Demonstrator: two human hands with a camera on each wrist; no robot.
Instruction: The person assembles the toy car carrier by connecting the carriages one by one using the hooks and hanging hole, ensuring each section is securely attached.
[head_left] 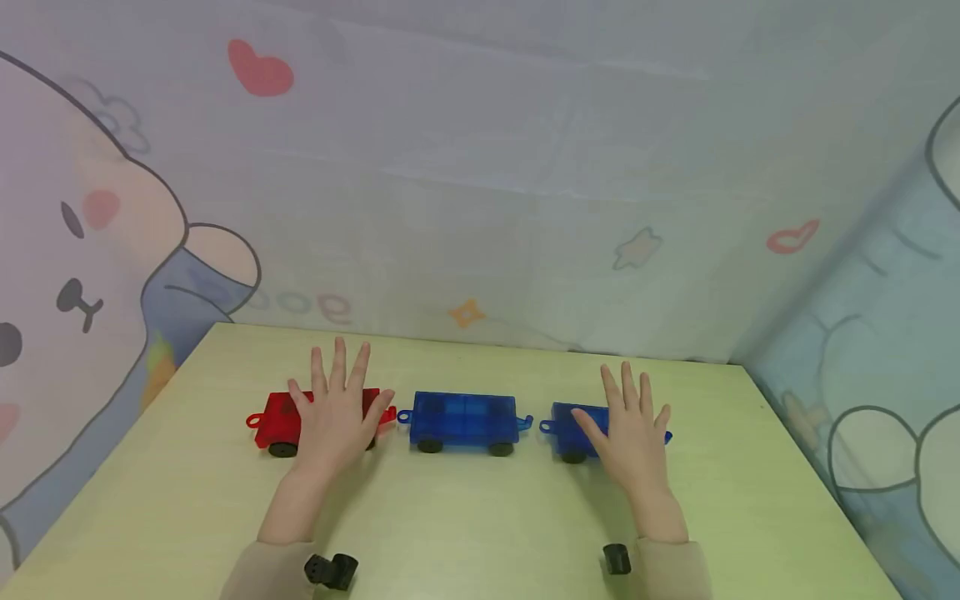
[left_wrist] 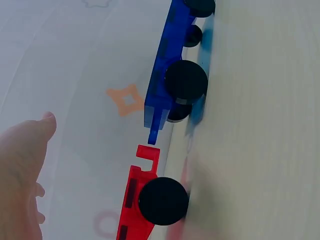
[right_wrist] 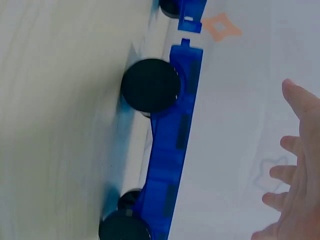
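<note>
Three toy train cars on black wheels stand in a row across the table. My left hand point(head_left: 335, 421), fingers spread, is over the red toy train car point(head_left: 280, 419) and hides its middle. Between the hands sits a blue toy train car point(head_left: 463, 419), uncovered. A second blue toy train car point(head_left: 566, 417) is at the right, partly hidden behind my right hand point(head_left: 632, 433), whose fingers are also spread. Both hands hold nothing. In the left wrist view, the red hook point(left_wrist: 150, 152) lies close to the middle car's blue loop point(left_wrist: 154, 134).
The pale table point(head_left: 480, 508) ends at a printed cloth backdrop point(head_left: 480, 208) behind the cars. Black devices stick out beside the sleeves, one at the left wrist point(head_left: 332, 572) and one at the right point(head_left: 617, 559).
</note>
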